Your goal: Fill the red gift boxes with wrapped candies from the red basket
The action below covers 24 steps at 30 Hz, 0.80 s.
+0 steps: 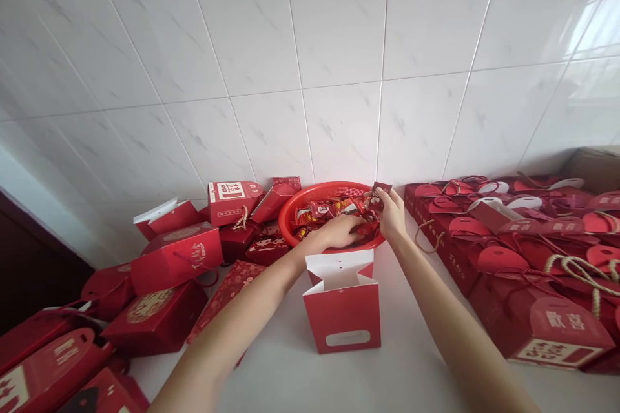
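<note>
A round red plastic basket holds many red wrapped packets against the wall. My left hand reaches over its front rim, fingertips among the packets; what it grips, if anything, is hidden. At the basket's right rim, my right hand is closed on a small dark red packet. Between my forearms, in front of the basket, a red paper box stands upright with its top flaps open, its white inside showing and an oval window low on its front.
Red gift boxes lie piled at the left, some tipped, beside a flat patterned red piece. Rows of closed red boxes with rope handles fill the right. A brown carton sits at the far right. White tiles rise behind.
</note>
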### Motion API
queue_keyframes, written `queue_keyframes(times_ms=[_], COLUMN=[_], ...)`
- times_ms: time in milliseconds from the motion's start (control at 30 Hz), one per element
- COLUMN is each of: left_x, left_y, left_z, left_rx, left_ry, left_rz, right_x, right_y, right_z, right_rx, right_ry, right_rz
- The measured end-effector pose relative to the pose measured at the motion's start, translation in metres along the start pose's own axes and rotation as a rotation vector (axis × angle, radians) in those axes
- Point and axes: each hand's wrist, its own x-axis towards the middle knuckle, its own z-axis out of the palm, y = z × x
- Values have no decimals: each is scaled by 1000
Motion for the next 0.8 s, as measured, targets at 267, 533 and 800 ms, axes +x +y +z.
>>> queue_keyframes(times_ms=[267, 533, 800], left_x=[13, 22, 26], left_y=[-26, -49, -35], left_z=[-15, -32, -37], left_rx=[-109, -116, -305], left_ry=[353, 649, 698], left_rz=[-256, -372, -319], right_x=[1, 2, 1], right_y=[0, 1, -2], right_z=[1, 0, 1], right_rx=[14, 20, 34], right_ry=[37, 40, 43], right_rz=[-14, -34, 12])
